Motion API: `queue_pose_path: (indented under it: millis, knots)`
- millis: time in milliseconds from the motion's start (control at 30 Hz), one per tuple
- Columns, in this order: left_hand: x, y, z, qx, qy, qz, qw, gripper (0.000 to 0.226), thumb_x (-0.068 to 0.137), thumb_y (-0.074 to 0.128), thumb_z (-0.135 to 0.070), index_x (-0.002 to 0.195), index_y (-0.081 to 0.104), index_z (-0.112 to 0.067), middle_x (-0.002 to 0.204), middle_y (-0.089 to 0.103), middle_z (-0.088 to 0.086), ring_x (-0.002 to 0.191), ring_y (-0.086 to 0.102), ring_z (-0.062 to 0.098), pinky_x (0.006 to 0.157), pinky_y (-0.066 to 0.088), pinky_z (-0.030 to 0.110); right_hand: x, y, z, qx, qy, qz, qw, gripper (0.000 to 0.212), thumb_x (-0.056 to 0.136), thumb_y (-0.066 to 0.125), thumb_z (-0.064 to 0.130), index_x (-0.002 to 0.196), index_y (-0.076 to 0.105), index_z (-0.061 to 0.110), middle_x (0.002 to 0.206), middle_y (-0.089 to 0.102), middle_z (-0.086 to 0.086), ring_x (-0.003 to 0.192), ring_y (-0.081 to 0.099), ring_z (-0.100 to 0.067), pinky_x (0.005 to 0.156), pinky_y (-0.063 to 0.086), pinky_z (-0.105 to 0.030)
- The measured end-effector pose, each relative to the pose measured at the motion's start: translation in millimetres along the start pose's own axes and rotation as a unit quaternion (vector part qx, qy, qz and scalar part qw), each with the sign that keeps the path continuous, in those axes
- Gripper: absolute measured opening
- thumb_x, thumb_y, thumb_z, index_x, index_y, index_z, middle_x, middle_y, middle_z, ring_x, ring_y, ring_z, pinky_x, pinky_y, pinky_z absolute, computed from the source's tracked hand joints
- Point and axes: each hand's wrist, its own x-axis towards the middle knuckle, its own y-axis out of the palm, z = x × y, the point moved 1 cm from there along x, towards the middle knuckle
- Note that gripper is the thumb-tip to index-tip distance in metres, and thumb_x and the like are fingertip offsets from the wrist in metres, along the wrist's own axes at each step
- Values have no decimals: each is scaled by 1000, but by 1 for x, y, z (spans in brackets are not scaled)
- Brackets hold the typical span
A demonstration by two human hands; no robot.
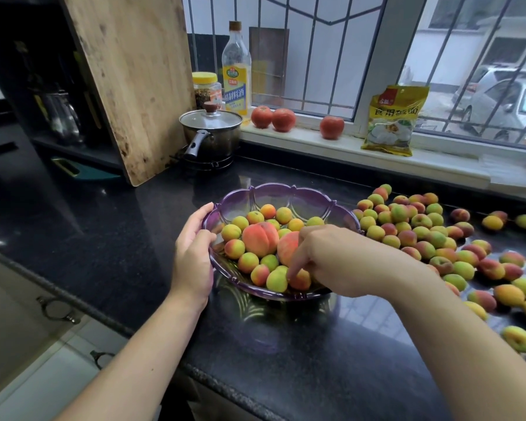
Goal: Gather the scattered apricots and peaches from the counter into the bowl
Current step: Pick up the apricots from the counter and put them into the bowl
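A purple scalloped plastic bowl [298, 197] sits on the black counter, holding two large peaches [260, 238] and several small apricots. My left hand [193, 253] grips the bowl's left rim. My right hand [337, 256] hangs over the right side of the bowl with its fingers curled downward. One digit presses an orange apricot [302, 279] at the bowl's front edge. What lies under that palm is hidden. Many loose apricots and small peaches [422, 235] lie scattered on the counter to the right of the bowl.
A lidded steel pot [210, 132] stands behind the bowl, beside a leaning wooden cutting board [128, 80]. On the windowsill are a bottle [237, 71], a jar, three tomatoes [283, 119] and a yellow packet [392, 120]. The counter's front edge [73, 302] runs diagonally at the lower left.
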Motion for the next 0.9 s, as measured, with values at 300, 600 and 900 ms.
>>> queue_pose_path:
  millis: [300,600,900]
  knots:
    - [-15,2,-4,83,46,39,995,58,85,38,-22,137,60,-34,134,53,-16,122,53,-11,100,44,15,-49,-12,-82,166,337,-321,870,24,101,52,16,105,73,26,100,68,-3,70,61,-11,46,40,-20]
    - [-9,-7,5,11,21,-66,998,32,83,49,-24,110,64,-35,86,58,-3,84,58,19,79,46,43,-63,80,-95,-129,466,-293,825,23,94,62,27,111,68,13,112,65,-14,107,54,-34,99,43,-49]
    - [-5,-2,3,-2,-1,-10,1000,53,82,46,-25,131,65,-20,118,67,-5,101,65,3,84,51,20,-49,86,-95,-209,479,-237,819,16,87,64,17,98,70,8,106,65,-20,108,54,-42,111,33,-56]
